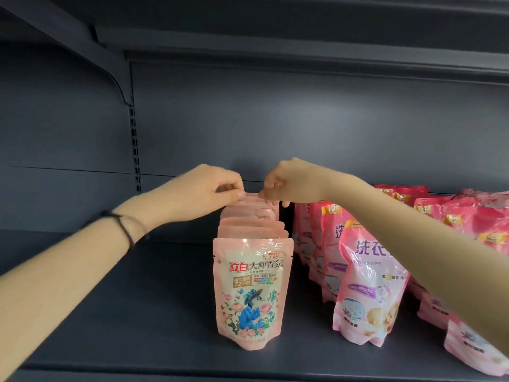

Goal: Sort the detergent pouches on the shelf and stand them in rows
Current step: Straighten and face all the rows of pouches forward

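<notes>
Neatly upright, glossy pale-pink floral pouches [252,293]

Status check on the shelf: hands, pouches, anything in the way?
Left hand, right hand: both pinching rear pale pouch. Pale row upright. Darker pink pouches beside it, nothing blocking.

On my feed the person I am watching shows two bare forearms [68,268], and the only thing worn is a thin dark band [125,226], doubled like a cord or hair tie, looped round the wrist behind the left grip [203,188].
</notes>
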`<action>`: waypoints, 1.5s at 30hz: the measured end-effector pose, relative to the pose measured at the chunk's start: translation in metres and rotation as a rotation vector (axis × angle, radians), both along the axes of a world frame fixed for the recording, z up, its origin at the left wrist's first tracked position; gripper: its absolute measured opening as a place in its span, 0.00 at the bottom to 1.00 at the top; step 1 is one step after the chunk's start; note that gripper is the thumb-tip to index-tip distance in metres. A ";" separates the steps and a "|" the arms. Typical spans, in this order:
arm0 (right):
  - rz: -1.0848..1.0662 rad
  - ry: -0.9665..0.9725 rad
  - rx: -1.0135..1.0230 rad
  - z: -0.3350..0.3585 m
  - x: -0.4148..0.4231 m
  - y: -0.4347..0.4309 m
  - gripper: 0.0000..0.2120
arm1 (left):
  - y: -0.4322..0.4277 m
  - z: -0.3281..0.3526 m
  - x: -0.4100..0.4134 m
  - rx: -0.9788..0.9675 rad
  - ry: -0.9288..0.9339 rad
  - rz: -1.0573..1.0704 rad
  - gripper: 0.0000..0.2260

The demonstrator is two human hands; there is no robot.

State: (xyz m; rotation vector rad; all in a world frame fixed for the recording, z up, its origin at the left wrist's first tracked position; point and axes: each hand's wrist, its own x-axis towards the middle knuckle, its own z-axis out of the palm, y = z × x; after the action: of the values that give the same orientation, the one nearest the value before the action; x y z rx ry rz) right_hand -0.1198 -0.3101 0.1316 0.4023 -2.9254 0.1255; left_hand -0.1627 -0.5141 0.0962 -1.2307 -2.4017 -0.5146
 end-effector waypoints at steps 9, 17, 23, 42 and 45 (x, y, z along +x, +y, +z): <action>0.125 0.489 -1.279 -0.123 0.080 -0.019 0.08 | 0.008 -0.125 0.074 1.229 -0.434 0.098 0.06; -0.153 0.133 -1.484 -0.219 0.086 -0.049 0.22 | 0.051 -0.189 0.104 1.356 -0.745 0.216 0.08; -0.188 0.211 -1.380 -0.224 0.092 -0.051 0.08 | 0.053 -0.192 0.108 1.321 -0.686 0.272 0.07; -0.326 0.207 -1.004 -0.221 0.111 -0.027 0.09 | 0.047 -0.198 0.110 1.058 -0.585 0.339 0.15; -0.330 0.218 -0.886 -0.222 0.127 -0.013 0.09 | 0.048 -0.198 0.112 1.043 -0.564 0.353 0.16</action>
State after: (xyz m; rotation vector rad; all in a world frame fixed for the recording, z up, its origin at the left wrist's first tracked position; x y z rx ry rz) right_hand 0.0077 -0.3236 -0.0902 -0.1951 -2.3566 1.1652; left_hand -0.0510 -0.4657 -0.1021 -0.2031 -2.0737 -1.8460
